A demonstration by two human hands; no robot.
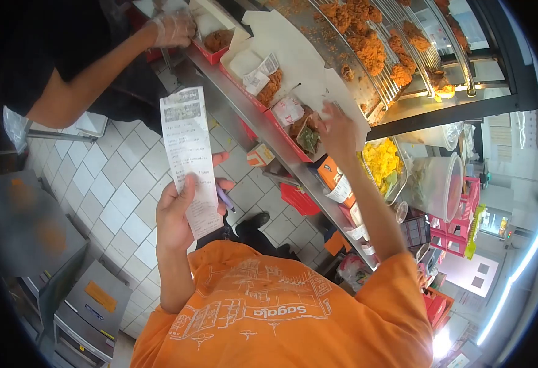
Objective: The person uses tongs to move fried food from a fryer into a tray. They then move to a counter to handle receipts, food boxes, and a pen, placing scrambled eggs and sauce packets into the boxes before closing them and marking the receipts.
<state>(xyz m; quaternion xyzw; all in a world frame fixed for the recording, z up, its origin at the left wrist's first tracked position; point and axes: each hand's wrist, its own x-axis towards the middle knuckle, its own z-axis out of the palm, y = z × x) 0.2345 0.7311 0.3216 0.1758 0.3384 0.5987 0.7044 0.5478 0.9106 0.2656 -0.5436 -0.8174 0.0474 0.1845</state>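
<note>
My left hand (180,211) is closed around a long printed receipt (186,144), with the thumb on its front. A purple pen (226,200) is also tucked between its fingers. Over an open cardboard box (287,136) is my right hand (333,126), its fingers apart at the box's side, near the fried chicken. Inside that box lie a white-and-red packet (288,110) and a green-marked packet (309,140). A second box beside it contains fried chicken (270,87) and white paper packets (259,75).
A co-worker's gloved hand (174,29) touches another chicken box (210,52) at the top. Fried chicken (367,52) sits on a wire rack in the display cabinet. A tray of yellow food (382,161) and a plastic tub (441,184) stand to the right.
</note>
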